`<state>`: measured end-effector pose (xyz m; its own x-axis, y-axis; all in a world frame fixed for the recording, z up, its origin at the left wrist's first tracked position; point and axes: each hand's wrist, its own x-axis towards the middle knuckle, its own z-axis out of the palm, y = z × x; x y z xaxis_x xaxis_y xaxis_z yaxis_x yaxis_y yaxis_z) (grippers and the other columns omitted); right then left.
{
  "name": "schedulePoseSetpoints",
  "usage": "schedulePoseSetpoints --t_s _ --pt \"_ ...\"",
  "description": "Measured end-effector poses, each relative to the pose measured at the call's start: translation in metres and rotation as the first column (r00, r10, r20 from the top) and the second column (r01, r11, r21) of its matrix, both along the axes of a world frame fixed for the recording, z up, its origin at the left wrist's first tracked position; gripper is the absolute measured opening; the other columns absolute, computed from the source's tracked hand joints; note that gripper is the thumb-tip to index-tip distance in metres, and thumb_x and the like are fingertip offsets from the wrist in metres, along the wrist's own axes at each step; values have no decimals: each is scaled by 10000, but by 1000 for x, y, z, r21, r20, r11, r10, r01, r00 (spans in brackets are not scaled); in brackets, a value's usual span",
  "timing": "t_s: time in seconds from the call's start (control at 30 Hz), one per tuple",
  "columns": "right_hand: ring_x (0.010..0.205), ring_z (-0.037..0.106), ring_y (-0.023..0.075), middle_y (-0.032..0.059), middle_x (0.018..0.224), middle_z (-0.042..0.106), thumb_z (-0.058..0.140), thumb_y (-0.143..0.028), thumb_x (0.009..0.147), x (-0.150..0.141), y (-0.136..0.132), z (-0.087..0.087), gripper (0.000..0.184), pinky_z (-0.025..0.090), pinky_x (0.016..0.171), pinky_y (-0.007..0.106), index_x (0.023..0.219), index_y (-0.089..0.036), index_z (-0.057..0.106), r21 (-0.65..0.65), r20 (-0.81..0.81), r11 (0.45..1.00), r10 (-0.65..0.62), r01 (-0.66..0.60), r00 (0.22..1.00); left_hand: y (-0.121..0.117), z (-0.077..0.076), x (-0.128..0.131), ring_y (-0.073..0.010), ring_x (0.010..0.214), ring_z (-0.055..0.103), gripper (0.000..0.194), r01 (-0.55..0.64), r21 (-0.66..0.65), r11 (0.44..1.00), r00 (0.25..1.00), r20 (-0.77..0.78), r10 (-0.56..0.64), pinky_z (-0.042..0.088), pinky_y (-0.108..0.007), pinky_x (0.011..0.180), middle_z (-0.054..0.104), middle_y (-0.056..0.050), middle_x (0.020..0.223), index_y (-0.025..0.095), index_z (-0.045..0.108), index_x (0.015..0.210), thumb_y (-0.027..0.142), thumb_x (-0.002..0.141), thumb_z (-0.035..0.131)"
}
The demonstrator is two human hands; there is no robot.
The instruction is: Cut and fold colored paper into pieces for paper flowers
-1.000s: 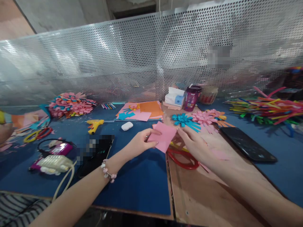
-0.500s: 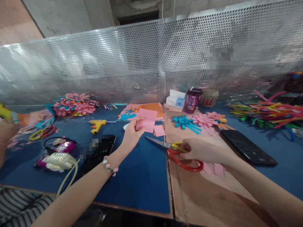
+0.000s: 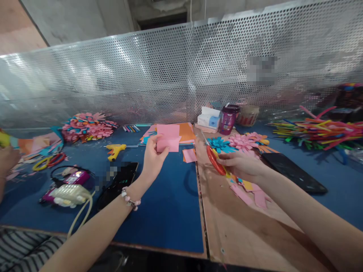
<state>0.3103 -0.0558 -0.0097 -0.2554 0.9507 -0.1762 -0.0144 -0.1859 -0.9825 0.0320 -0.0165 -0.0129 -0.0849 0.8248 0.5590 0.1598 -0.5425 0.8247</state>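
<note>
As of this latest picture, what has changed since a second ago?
The right hand has taken the scissors off the table; they now point forward. The left hand keeps the sheet and has carried it left and higher in the view. The glue gun and blue flower stayed put.

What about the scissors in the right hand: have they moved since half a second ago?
Yes. The scissors in the right hand swung away from the person, blades now pointing toward the tissue box.
</note>
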Motion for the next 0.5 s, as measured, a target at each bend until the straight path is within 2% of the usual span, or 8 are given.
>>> schedulePoseSetpoints --t_s 0.07,0.17,0.33,0.43,0.5 --pt "810 627 171 65 889 659 678 -241 668 -2 1 -3 194 509 685 272 837 -162 628 -12 -45 999 -51 51 998 0 -1 1 -174 1006 548 464 -27 47 999 999 -40 29 474 -311 826 514 -86 1188 203 479 1145 163 705 619" --pt "825 623 143 52 913 651 654 -195 692 -5 2 -8 177 506 708 241 865 -173 622 -33 -134 998 -59 55 989 1 -2 2 -191 1102 503 434 -57 91 994 994 -83 64 434 -328 906 517 -75 1186 199 497 1128 158 713 614" --pt "848 619 134 55 982 645 685 -203 701 -8 2 -17 242 509 719 222 934 -190 620 -74 -246 996 -58 41 967 1 -3 1 -195 1114 500 420 -52 57 997 993 -102 58 445 -322 881 522 -71 1191 205 497 1136 175 731 603" --pt "810 621 157 65 951 644 695 -265 688 -12 -1 -16 266 513 692 260 926 -186 607 -31 -163 999 -47 42 986 0 -2 2 -203 1141 484 429 -46 44 998 996 -73 49 446 -326 887 514 -76 1210 204 503 1132 167 718 610" --pt "676 602 148 57 831 643 653 -345 715 -16 -4 -12 222 497 588 264 854 -180 602 89 7 995 -44 43 999 0 -1 2 -207 1137 488 451 -33 33 999 999 -40 34 451 -333 889 517 -79 1203 202 505 1130 152 697 621"
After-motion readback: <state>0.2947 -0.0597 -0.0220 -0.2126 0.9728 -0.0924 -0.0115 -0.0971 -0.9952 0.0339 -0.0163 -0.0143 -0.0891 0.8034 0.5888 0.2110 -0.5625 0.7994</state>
